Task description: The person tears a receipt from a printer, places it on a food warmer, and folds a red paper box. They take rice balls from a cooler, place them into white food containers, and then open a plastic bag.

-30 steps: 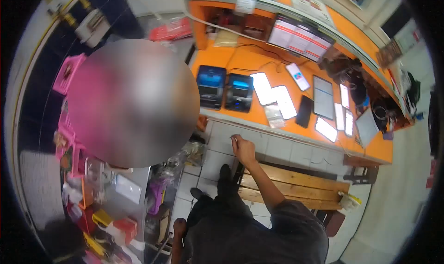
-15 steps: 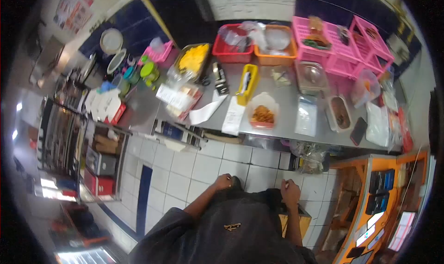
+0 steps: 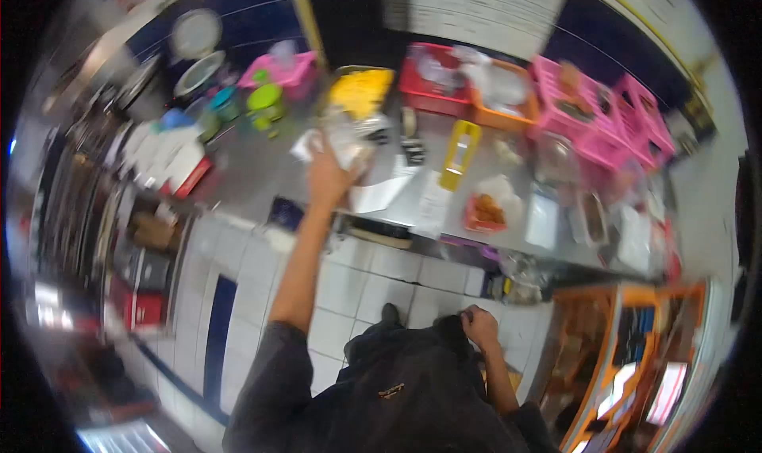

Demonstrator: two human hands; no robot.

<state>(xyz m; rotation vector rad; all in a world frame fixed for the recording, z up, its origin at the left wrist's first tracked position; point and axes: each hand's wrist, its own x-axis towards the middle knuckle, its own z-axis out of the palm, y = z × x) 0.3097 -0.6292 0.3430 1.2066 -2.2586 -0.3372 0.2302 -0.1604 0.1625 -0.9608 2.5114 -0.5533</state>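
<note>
My left hand (image 3: 329, 175) reaches over the counter onto a clear plastic-wrapped package (image 3: 349, 145) with white paper on it. Its fingers are blurred against the plastic, so their grip does not show clearly. Behind the package stands a tray of yellow food (image 3: 361, 92). A long white paper slip (image 3: 383, 191) lies just right of my left hand. Down by my thigh, in front of my dark clothes, my right hand (image 3: 480, 326) is closed with curled fingers; whatever may be inside it is hidden.
Along the steel counter are a yellow holder (image 3: 459, 155), an open box of fried food (image 3: 486, 213), a red basket (image 3: 436, 100), an orange basket (image 3: 502, 118) and pink baskets (image 3: 587, 143). Green-lidded containers (image 3: 266, 100) stand left. An orange cabinet (image 3: 615, 318) is at right.
My left hand has risen from beside my body to the plastic-wrapped package. My right hand stays low by my thigh. The view has shifted, moving the counter items to the right.
</note>
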